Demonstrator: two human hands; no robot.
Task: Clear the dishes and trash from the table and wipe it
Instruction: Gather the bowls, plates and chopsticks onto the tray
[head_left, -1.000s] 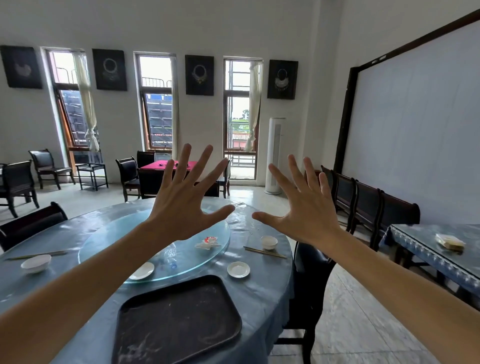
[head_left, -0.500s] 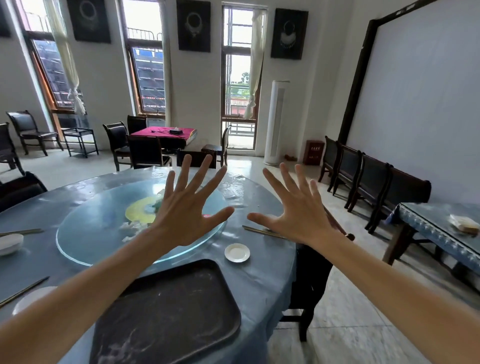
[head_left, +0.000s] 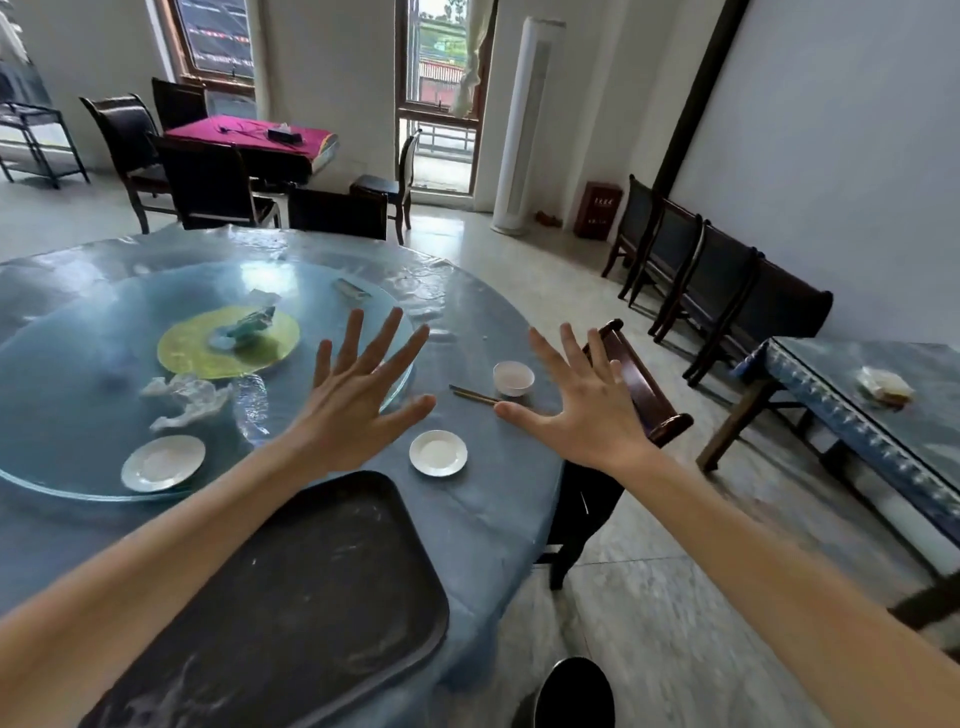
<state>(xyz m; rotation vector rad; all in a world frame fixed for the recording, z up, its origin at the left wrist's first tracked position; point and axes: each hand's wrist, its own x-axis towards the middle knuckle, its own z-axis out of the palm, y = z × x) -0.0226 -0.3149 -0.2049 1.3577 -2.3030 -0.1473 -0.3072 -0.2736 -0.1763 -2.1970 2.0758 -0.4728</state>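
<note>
Hands are hovering spread over the round table (head_left: 488, 525) in the head view, and the view is dipping lower than half a second ago, so more of the near tabletop is showing; in my judgement, clearing has not yet begun. The left hand (head_left: 358, 400) is fully open, fingers splayed, holding nothing, above the edge of the glass turntable (head_left: 67, 332). The right hand (head_left: 587, 410) is equally open and empty, above the table's right edge. A small saucer (head_left: 438, 452) is lying between the two hands, slightly nearer the person. A small bowl (head_left: 513, 378) and chopsticks (head_left: 474, 396) are sitting just beyond the right thumb. Another plate (head_left: 163, 462) and crumpled trash (head_left: 189, 397) are resting on the turntable, left of the left hand. The dark tray (head_left: 291, 613) is waiting empty beneath the left forearm.
</note>
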